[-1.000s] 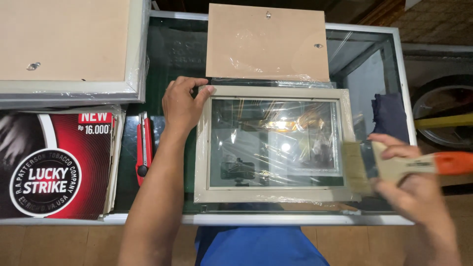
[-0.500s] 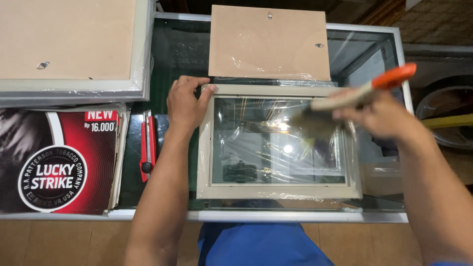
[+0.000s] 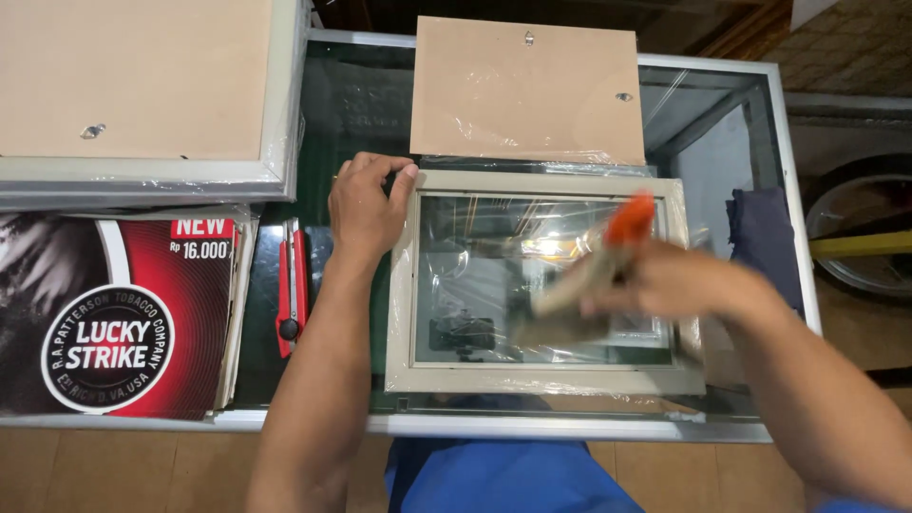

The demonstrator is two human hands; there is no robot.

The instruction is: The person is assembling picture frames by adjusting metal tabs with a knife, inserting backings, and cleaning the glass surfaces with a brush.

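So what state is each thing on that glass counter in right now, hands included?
Left hand: gripping the picture frame's upper left corner.
Right hand: blurred, holding the brush over the glass.
Brush: orange handle, tilted, bristles low on the pane.
Picture frame: flat, wrapped in clear film, backing off.
Backing board: lying flat above the frame.
Red utility knife: lying untouched beside the left wrist; blade cannot tell.
Dark cloth: bunched at the right.
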